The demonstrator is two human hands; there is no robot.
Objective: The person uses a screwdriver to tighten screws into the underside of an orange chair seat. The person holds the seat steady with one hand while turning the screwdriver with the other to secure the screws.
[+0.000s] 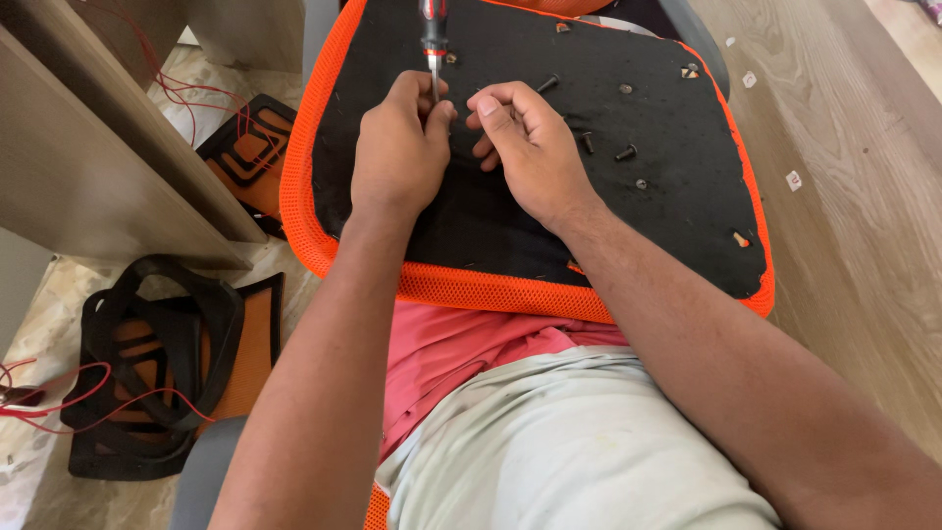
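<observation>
An orange mesh chair seat lies upside down across my lap, its black underside facing up. My left hand is closed around the metal shaft of a screwdriver with a red and black handle, which points away from me. My right hand sits beside it, fingers curled and fingertips meeting the left thumb at the shaft's tip. Whatever those fingertips pinch is hidden. Several loose black bolts lie on the black panel to the right of my hands.
A wooden furniture panel stands at the left. Black and orange chair parts and red wires lie on the floor below it. Another chair part leans by the seat. Wood-pattern flooring with small white bits is at the right.
</observation>
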